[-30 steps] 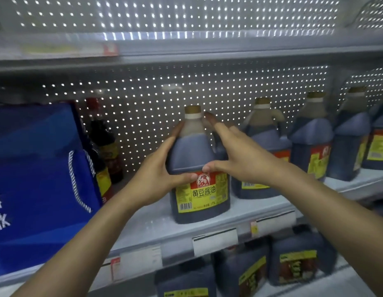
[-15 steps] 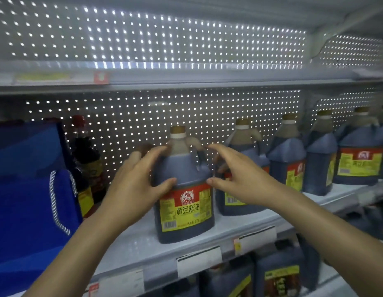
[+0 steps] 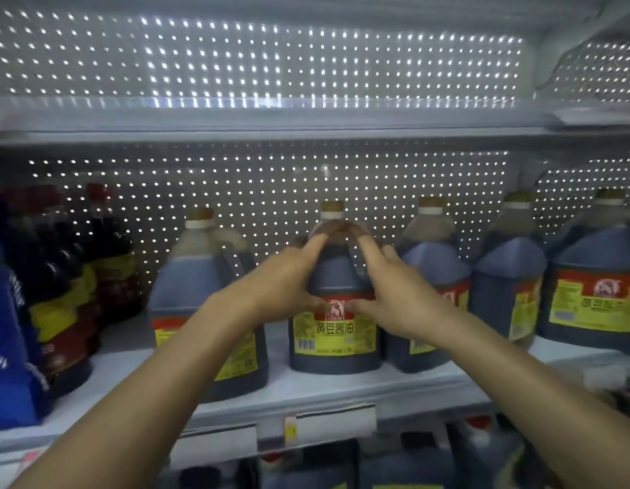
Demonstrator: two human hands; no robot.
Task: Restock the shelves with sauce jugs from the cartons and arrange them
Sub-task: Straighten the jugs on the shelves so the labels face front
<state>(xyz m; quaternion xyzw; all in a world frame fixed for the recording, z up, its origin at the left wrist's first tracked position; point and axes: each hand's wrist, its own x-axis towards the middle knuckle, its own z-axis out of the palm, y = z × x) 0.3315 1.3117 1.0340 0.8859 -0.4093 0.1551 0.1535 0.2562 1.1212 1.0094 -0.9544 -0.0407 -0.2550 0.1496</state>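
A: Where is the jug (image 3: 334,312) you are working on?

B: It stands upright on the shelf (image 3: 341,386), dead centre in your view, label facing you. It sits in a row of like jugs: one neighbour (image 3: 204,305) at its 9 o'clock, set a little nearer the shelf edge, another (image 3: 433,298) at its 3 o'clock, touching or almost touching it.

A: And your hands?

B: Your left hand (image 3: 288,280) wraps its left shoulder, fingers curled up toward the neck, thumb lying across the top of the label. Your right hand (image 3: 394,294) mirrors it on the other shoulder, thumb tip nearly meeting the left one. Both are closed on the jug, not spread. I judge you hold it high and from both sides because that lets you twist and slide a heavy jug without tipping it.

A: Why there?

B: Probably to square the label to the front and line it up with the row. The jug at 9 o'clock stands further forward, so one of the two may want a nudge.

A: What lies further out?

B: At 9 o'clock past that neighbour, dark red-capped bottles (image 3: 73,277) and a blue bag (image 3: 10,330) at the far edge. At 3 o'clock, more jugs (image 3: 588,294). At 6 o'clock, below the price tags (image 3: 336,423), a lower shelf with more jugs, too blurred to count
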